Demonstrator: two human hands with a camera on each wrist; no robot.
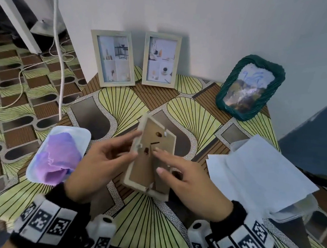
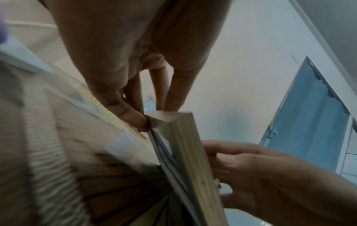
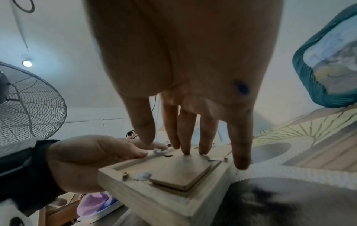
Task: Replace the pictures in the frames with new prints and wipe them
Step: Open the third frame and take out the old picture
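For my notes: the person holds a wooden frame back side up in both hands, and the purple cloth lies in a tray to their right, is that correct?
Not quite: the purple cloth lies in the tray to their left, as the head view shows. The left hand does hold the wooden frame back side up, with the right hand on its backing.

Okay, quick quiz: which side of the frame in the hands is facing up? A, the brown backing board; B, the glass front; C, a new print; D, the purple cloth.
A: the held frame shows its brown backing board up, with the right hand's fingertips on it.
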